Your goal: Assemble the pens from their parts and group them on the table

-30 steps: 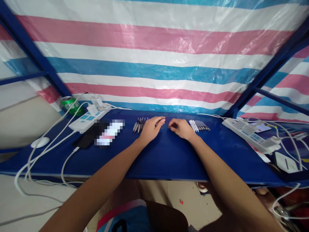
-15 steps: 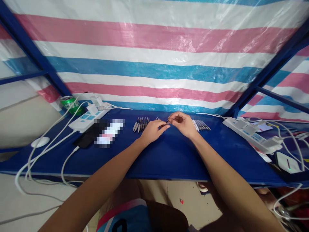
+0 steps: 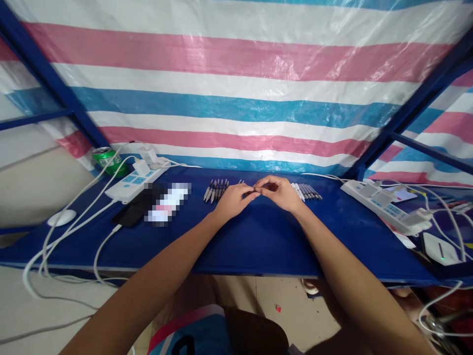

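Above the middle of the blue desk, my left hand point(image 3: 233, 199) and my right hand point(image 3: 283, 195) meet at the fingertips. Both are closed in a pinch around something small, which the fingers almost wholly cover; its kind does not show. Just left of my left hand lies a row of several grey and black pen pieces point(image 3: 212, 191), and a few thin tips point(image 3: 241, 181) stick out behind that hand. To the right of my right hand is another row of several pen barrels point(image 3: 310, 191), clear with dark ends, beside white ones point(image 3: 297, 190) partly hidden by the hand.
On the left are a power strip point(image 3: 129, 186), a green can point(image 3: 107, 159), a black phone point(image 3: 130, 211), a white mouse point(image 3: 61, 217) and loose cables. A second power strip point(image 3: 384, 206) and a white box point(image 3: 439, 248) sit right. A striped sheet point(image 3: 236, 113) hangs behind the desk point(image 3: 254, 241).
My right hand has shifted slightly left and down, bringing its fingertips against those of my left hand. The small dark piece glimpsed between them is now mostly covered. My left hand has hardly moved.
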The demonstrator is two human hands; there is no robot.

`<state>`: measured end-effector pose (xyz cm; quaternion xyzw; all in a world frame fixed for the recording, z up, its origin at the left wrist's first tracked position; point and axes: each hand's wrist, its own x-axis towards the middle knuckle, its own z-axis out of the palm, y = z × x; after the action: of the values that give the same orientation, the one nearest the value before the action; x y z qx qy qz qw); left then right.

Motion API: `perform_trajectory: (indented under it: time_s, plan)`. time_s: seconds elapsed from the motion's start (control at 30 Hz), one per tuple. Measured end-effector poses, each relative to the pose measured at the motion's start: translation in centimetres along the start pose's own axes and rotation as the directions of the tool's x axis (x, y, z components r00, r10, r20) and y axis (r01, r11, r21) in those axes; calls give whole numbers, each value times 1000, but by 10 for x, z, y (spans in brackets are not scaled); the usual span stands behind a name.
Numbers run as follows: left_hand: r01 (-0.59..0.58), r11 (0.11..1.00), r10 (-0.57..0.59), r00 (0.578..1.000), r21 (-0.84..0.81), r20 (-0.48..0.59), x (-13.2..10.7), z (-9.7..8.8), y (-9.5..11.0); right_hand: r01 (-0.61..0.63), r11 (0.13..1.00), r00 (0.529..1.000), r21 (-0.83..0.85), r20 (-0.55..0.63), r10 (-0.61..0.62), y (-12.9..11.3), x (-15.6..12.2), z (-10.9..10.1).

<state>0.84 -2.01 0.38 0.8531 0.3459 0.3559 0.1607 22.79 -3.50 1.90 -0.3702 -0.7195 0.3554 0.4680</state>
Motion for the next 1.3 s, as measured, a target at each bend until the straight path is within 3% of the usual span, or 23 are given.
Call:
perform_trajectory:
  time_s: [0.17,0.33,0.5,0.6,0.73,0.83,0.93,1.07,1.3]
  plan:
    - [51,999,-51,999,-1,-1,2,-2,-1,24,993,1000,-117,12,-23,2,0,2]
    - [83,995,-84,996,-57,-29,2,-1,-2,-42,999,998,-15,54,43,6,1,1]
    - [74,994,-78,996,-83,-50,1,-2,4,-67,974,977,214,-182,108,25,8,-20]
    - [63,994,-65,998,-91,-20,1,-4,6,-53,965,905,256,-395,154,44,8,-53]
    - [64,995,-65,998,-77,-20,1,-3,3,-241,969,717,-59,-684,136,68,-4,-106]
    - [68,995,-70,997,-78,-29,1,-3,1,-429,828,704,-362,-708,55,79,-16,-134]
    - [79,994,-82,996,-82,-34,1,-3,-2,-553,663,726,-504,-682,86,87,-25,-145]
    - [83,995,-85,995,-50,-50,1,-4,-3,-649,514,723,-562,-666,185,93,-32,-144]
    - [112,981,-101,992,157,-75,0,-11,-4,-692,393,714,-606,-653,251,93,-30,-142]
